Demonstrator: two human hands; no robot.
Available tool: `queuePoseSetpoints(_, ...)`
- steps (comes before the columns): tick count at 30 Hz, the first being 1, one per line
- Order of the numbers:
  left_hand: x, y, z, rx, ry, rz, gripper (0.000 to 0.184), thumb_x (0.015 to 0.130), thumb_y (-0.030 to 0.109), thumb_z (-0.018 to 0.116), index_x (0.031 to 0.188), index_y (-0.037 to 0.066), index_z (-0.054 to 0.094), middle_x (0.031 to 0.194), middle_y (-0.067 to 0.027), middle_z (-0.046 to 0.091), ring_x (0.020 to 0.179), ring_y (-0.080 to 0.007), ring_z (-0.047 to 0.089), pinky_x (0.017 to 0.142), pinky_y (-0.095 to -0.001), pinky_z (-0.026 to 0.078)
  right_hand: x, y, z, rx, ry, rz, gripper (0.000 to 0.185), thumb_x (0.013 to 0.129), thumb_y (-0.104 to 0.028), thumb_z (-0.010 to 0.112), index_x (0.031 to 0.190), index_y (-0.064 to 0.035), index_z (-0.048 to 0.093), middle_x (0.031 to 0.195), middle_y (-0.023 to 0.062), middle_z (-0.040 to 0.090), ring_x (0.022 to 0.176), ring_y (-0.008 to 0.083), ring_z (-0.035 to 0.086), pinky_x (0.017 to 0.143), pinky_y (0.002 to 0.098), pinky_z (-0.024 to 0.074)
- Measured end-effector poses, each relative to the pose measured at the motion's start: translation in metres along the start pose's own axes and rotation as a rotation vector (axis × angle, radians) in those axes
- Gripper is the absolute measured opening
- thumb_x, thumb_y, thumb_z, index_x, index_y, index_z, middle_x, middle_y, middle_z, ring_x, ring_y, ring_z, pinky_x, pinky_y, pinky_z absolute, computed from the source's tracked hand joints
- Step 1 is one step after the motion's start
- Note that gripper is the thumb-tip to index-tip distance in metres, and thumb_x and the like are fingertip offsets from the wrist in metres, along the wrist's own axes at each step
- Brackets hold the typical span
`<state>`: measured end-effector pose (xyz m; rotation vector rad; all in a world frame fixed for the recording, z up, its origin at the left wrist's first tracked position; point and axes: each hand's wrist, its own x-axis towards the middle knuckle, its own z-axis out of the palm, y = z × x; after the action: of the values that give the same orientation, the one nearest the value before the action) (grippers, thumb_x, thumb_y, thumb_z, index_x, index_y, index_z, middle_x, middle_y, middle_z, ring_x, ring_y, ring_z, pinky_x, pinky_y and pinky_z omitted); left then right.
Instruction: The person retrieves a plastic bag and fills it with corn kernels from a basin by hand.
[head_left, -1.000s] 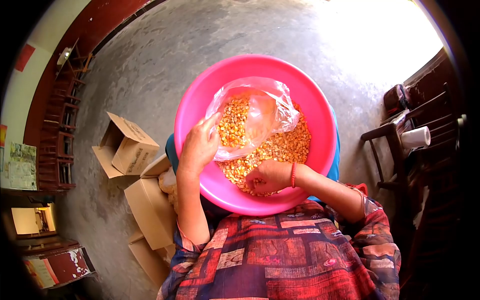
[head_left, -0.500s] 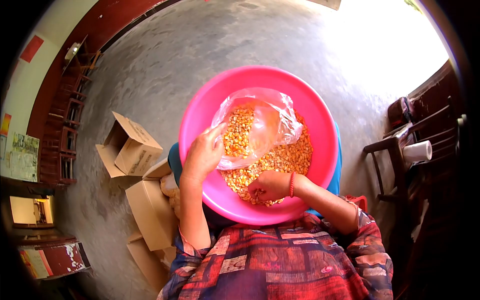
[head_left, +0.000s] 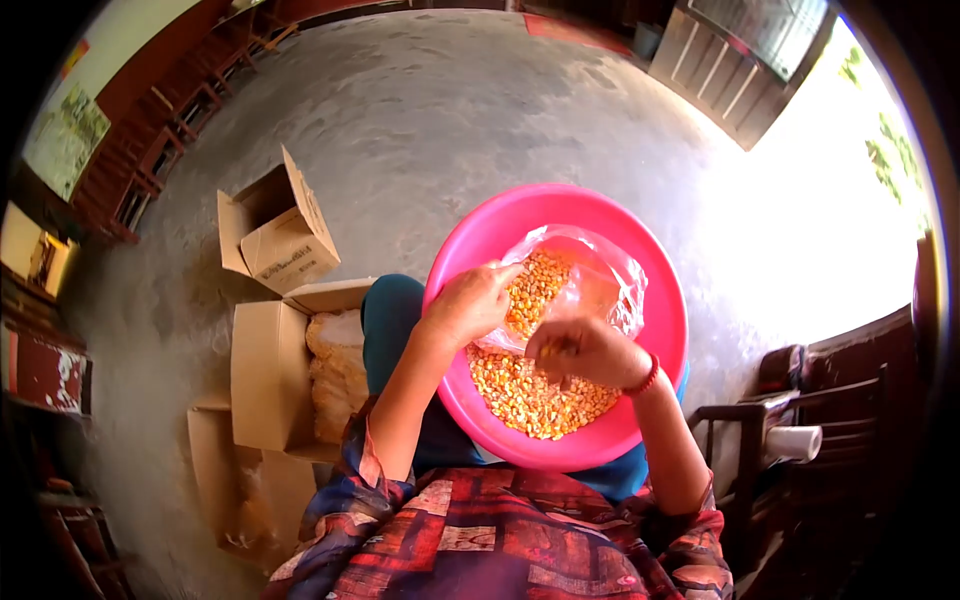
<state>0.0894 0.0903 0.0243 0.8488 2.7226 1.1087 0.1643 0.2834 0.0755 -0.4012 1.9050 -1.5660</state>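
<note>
A pink basin (head_left: pixel 668 390) rests on my lap with loose corn kernels (head_left: pixel 540 402) across its bottom. Inside it lies a clear plastic bag (head_left: pixel 632 290), its mouth spread, with more kernels in it. My left hand (head_left: pixel 470 303) grips the bag's left edge, thumb and fingers closed on the film. Over the near edge of the bag, my right hand (head_left: pixel 588 352) is curled round some corn kernels, a few of which show between the fingers. A red bracelet circles that wrist.
To the left stand an open cardboard box (head_left: pixel 290 245) and a second box (head_left: pixel 270 375) holding a plastic-wrapped bundle (head_left: pixel 338 370). Another carton (head_left: pixel 215 450) sits nearer. On the right is a wooden chair (head_left: pixel 740 440) with a white paper roll (head_left: pixel 795 442).
My right hand has lifted from the loose kernels at the basin's near side up to the bag, carrying kernels. My left hand keeps the bag's edge. The whole view has turned.
</note>
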Motion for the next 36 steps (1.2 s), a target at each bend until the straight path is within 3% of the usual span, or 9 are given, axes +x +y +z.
queuePoseSetpoints(4, -0.003, 0.008, -0.007, 0.003, -0.010, 0.025, 0.041, 0.077, 0.000, 0.047, 0.117, 0.005, 0.056, 0.104, -0.0219, 0.059, 0.098, -0.0353, 0.057, 0.086, -0.0422, 0.044, 0.024, -0.013, -0.021, -0.201, 0.364, -0.026, 0.025, 0.082, -0.009, 0.061, 0.107, -0.0042, 0.059, 0.085, 0.0074, 0.062, 0.069, 0.0141, 0.062, 0.062, 0.0286, 0.0517)
queuePoseSetpoints(6, -0.003, 0.008, -0.006, 0.015, 0.043, 0.035, 0.043, 0.076, -0.001, 0.047, 0.117, 0.006, 0.056, 0.103, -0.0214, 0.059, 0.097, -0.0353, 0.057, 0.085, -0.0424, 0.045, 0.031, -0.004, -0.022, -0.836, 0.634, -0.306, 0.031, 0.078, -0.007, 0.062, 0.108, -0.0080, 0.059, 0.099, 0.0121, 0.061, 0.078, 0.0239, 0.062, 0.071, 0.0361, 0.0511)
queuePoseSetpoints(10, -0.001, 0.005, -0.005, 0.024, -0.016, 0.015, 0.042, 0.075, -0.001, 0.048, 0.116, 0.006, 0.057, 0.103, -0.0212, 0.059, 0.095, -0.0351, 0.058, 0.085, -0.0426, 0.046, 0.020, 0.004, -0.015, -0.733, 0.671, -0.156, 0.037, 0.073, -0.006, 0.062, 0.109, -0.0110, 0.058, 0.111, 0.0130, 0.056, 0.098, 0.0312, 0.055, 0.085, 0.0427, 0.0445)
queuePoseSetpoints(12, -0.001, 0.004, -0.004, 0.018, -0.006, 0.024, 0.040, 0.077, 0.002, 0.047, 0.115, 0.005, 0.058, 0.104, -0.0212, 0.059, 0.094, -0.0349, 0.059, 0.084, -0.0426, 0.046, 0.011, 0.016, -0.010, -1.167, 0.869, -0.216, 0.038, 0.072, -0.005, 0.062, 0.110, -0.0122, 0.058, 0.117, 0.0115, 0.054, 0.111, 0.0320, 0.047, 0.093, 0.0442, 0.0373)
queuePoseSetpoints(13, 0.000, 0.004, -0.003, 0.011, 0.005, 0.026, 0.040, 0.077, 0.002, 0.047, 0.115, 0.005, 0.058, 0.104, -0.0212, 0.059, 0.094, -0.0349, 0.059, 0.084, -0.0426, 0.046, 0.006, 0.025, -0.013, -1.090, 0.896, -0.186, 0.041, 0.072, -0.005, 0.062, 0.112, -0.0139, 0.057, 0.125, 0.0116, 0.047, 0.121, 0.0337, 0.038, 0.099, 0.0451, 0.0299)
queuePoseSetpoints(18, 0.003, -0.002, 0.003, 0.020, -0.029, 0.018, 0.037, 0.079, 0.004, 0.045, 0.113, 0.006, 0.060, 0.104, -0.0216, 0.060, 0.093, -0.0346, 0.060, 0.084, -0.0421, 0.047, -0.025, 0.064, -0.016, -1.270, 1.028, -0.095, 0.046, 0.071, -0.007, 0.061, 0.116, -0.0177, 0.056, 0.132, 0.0145, 0.040, 0.125, 0.0341, 0.035, 0.101, 0.0457, 0.0282)
queuePoseSetpoints(21, 0.001, -0.005, 0.008, 0.027, 0.039, 0.027, 0.036, 0.080, 0.004, 0.045, 0.113, 0.009, 0.060, 0.102, -0.0210, 0.061, 0.092, -0.0332, 0.061, 0.082, -0.0422, 0.047, -0.036, 0.093, -0.022, -1.145, 0.948, 0.047, 0.047, 0.071, -0.008, 0.060, 0.117, -0.0176, 0.056, 0.131, 0.0139, 0.041, 0.123, 0.0346, 0.037, 0.097, 0.0473, 0.0350)
queuePoseSetpoints(27, 0.002, -0.003, 0.008, 0.053, -0.044, -0.043, 0.042, 0.082, 0.005, 0.045, 0.120, 0.015, 0.057, 0.110, -0.0200, 0.058, 0.093, -0.0320, 0.061, 0.078, -0.0420, 0.049, -0.031, 0.111, -0.022, -0.830, 0.941, 0.032, 0.017, 0.074, -0.009, 0.058, 0.091, -0.0072, 0.062, 0.089, 0.0134, 0.061, 0.083, 0.0323, 0.060, 0.072, 0.0399, 0.0493)
queuePoseSetpoints(36, 0.000, 0.001, 0.006, 0.081, 0.050, -0.005, 0.046, 0.082, 0.001, 0.044, 0.124, 0.017, 0.053, 0.110, -0.0195, 0.057, 0.092, -0.0333, 0.061, 0.080, -0.0416, 0.049, -0.043, 0.097, -0.020, -0.155, 1.007, -0.385, 0.016, 0.080, 0.008, 0.042, 0.085, -0.0023, 0.053, 0.075, 0.0012, 0.053, 0.069, 0.0098, 0.050, 0.065, 0.0231, 0.0427)
